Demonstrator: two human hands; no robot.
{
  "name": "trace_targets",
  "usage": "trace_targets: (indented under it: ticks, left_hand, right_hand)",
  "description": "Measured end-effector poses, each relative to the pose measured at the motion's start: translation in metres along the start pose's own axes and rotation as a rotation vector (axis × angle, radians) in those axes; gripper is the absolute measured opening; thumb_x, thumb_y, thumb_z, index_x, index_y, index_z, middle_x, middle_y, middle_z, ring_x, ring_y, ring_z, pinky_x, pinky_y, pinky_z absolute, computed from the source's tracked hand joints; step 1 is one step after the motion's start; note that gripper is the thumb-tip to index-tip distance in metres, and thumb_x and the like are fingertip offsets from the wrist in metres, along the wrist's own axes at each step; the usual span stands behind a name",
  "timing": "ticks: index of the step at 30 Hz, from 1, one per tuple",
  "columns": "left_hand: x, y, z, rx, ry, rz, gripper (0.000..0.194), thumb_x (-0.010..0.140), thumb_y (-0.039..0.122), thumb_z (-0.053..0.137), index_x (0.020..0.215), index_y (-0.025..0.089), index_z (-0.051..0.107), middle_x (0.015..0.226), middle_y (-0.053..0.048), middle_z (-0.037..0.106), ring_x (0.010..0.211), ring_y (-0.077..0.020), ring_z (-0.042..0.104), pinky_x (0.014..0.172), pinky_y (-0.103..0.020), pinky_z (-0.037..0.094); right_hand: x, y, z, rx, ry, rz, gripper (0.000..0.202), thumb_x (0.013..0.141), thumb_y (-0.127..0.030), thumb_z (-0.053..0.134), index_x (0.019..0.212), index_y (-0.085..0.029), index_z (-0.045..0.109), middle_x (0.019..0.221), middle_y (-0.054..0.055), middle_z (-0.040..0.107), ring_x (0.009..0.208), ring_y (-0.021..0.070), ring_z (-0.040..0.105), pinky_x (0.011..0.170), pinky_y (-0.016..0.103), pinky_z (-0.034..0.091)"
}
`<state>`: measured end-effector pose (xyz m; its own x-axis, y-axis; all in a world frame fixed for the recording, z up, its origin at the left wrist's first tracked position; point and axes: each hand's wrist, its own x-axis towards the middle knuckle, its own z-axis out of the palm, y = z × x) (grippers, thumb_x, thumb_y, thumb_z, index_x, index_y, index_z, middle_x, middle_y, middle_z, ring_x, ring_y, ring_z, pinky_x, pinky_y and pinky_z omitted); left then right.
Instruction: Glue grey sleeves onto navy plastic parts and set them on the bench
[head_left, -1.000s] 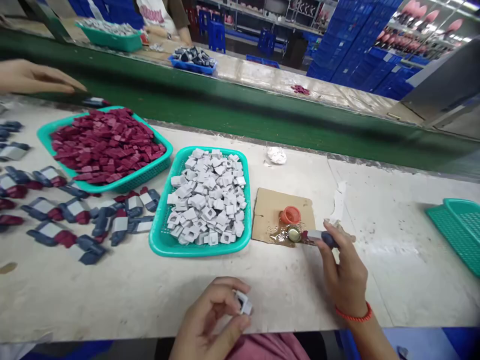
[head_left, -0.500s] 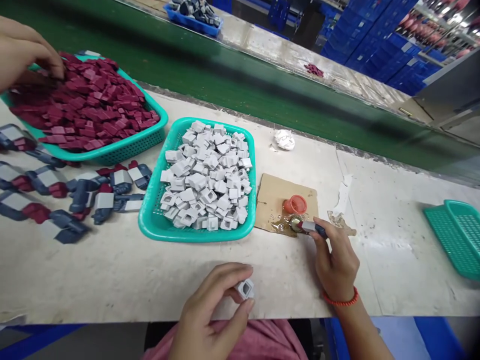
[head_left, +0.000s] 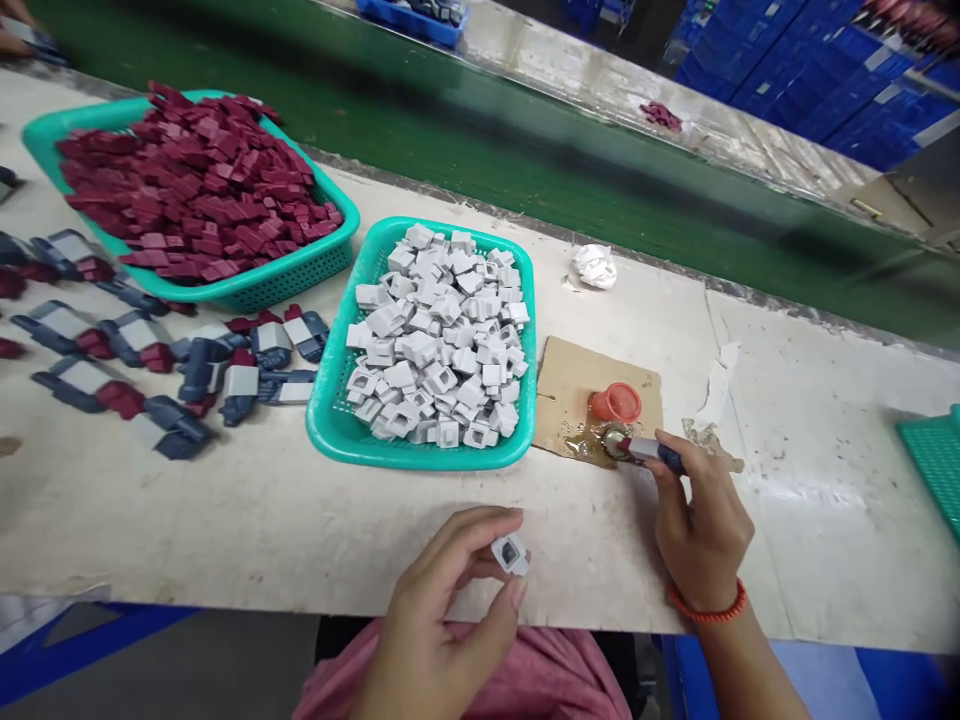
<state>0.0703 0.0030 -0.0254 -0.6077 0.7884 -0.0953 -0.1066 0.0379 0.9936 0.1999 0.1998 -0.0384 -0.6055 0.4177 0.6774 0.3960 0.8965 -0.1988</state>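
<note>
My left hand (head_left: 457,600) pinches a small light-grey plastic piece (head_left: 511,553) with a square hole, above the table's front edge. My right hand (head_left: 705,515) is closed on an assembled toy part (head_left: 651,452) in dark blue, grey and maroon. Its maroon end points down at a small round metal cap (head_left: 616,443), apparently touching it. The cap sits in a wet, shiny spill on a cardboard sheet (head_left: 570,375). Just behind it, a red-orange cup (head_left: 621,402) lies tipped on the cardboard. Left of the cardboard, a green basket (head_left: 330,440) holds many loose grey pieces.
A second green basket (head_left: 341,240), heaped with maroon pieces, stands at the back left. Several assembled parts (head_left: 135,335) lie before it. Crumpled white paper (head_left: 594,266) rests behind the cardboard. A green conveyor belt (head_left: 525,160) runs along the back; another green basket (head_left: 934,460) is at far right.
Another person's hand has left the basket of maroon pieces. The view has swung left, so things appear further right. Both my hands keep their holds; the right one stays at the metal cap.
</note>
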Motion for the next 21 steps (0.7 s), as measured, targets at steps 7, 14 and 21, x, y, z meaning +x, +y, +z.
trace_targets:
  ticks: [7,14,21]
  left_hand:
    - [0.002,0.002,-0.009,0.126,-0.061,-0.013,0.034,0.079,0.015,0.061,0.105,0.037,0.06,0.108,0.008,0.062,0.093,-0.0051,0.062,0.079,-0.008,0.05]
    - [-0.001,0.009,-0.01,0.089,-0.058,-0.184,0.029,0.081,0.024,0.059,0.107,0.039,0.059,0.104,0.006,0.066,0.077,-0.0046,0.064,0.064,-0.006,0.05]
    - [0.002,0.011,-0.008,-0.194,-0.033,-0.181,0.014,0.08,0.034,0.062,0.094,0.035,0.062,0.097,0.004,0.055,0.072,-0.0052,0.058,0.065,-0.012,0.049]
  right_hand:
    - [-0.006,0.003,0.001,0.034,0.123,0.065,0.044,0.079,-0.005,0.063,0.119,-0.02,0.057,0.093,0.006,0.064,0.08,0.014,0.061,0.071,0.023,0.048]
    - [-0.013,0.003,0.002,0.118,0.161,0.201,0.048,0.079,-0.008,0.063,0.123,-0.025,0.055,0.103,0.004,0.064,0.09,0.0143,0.062,0.079,0.024,0.049]
    - [-0.013,-0.001,-0.002,0.097,0.15,0.209,0.045,0.08,-0.008,0.061,0.122,-0.024,0.055,0.103,0.004,0.065,0.092,0.0143,0.062,0.08,0.024,0.048]
